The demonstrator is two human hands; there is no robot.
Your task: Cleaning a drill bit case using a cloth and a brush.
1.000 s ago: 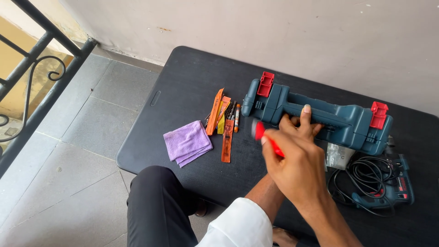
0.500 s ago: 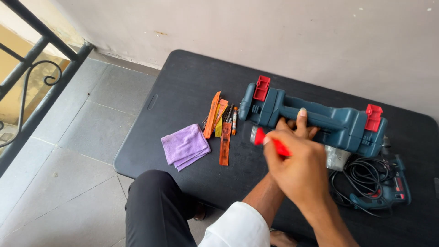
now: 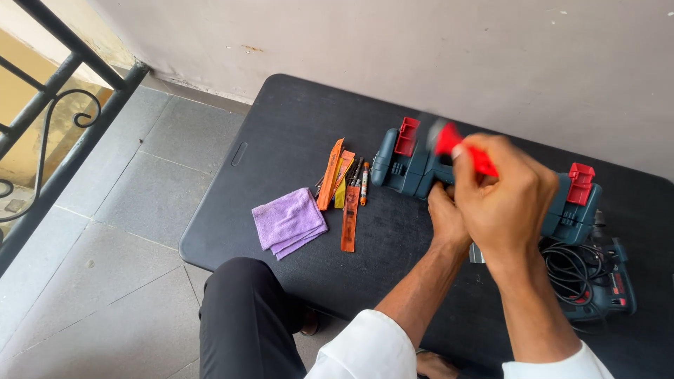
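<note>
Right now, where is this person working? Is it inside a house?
Probably a balcony or porch, not a workshop. A metal railing edges the grey tiled floor, and the low black table stands against a plain outside-looking wall.

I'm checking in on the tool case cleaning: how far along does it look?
Laid out already: purple cloth, orange blade packs, corded power tool. In hand: left hand steadies the closed teal case while right hand holds a blurred red tool over it. Left: red latches look shut.
</note>
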